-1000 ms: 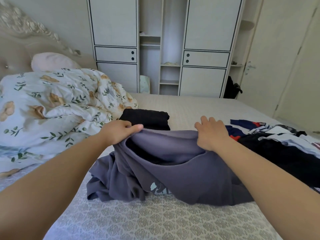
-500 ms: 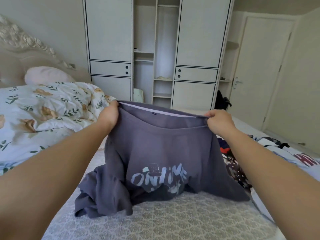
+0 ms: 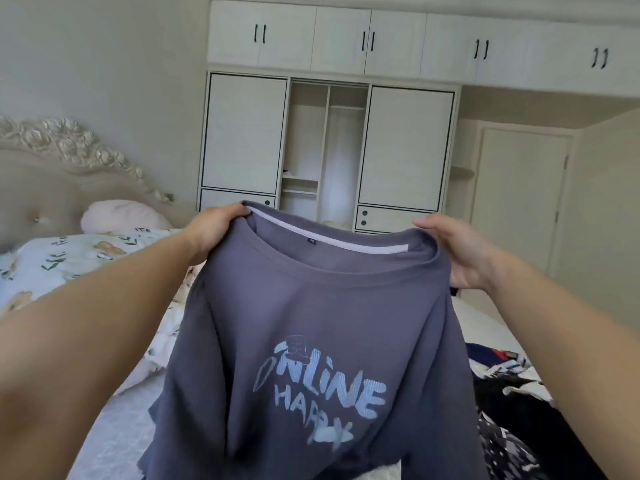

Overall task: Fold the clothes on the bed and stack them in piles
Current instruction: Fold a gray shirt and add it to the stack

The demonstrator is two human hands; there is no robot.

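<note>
Head view: left hand and right hand pinch a grey-purple printed cotton sweatshirt by its shoulders above the bed. Spreading it comes first; next, lay it flat.

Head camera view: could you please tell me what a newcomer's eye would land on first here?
The grey-purple cotton T-shirt with pale blue lettering fills the centre, held up by its shoulders in the left hand and right hand. Behind it stands the white panelled wardrobe, and at left lies the white floral duvet.
</note>
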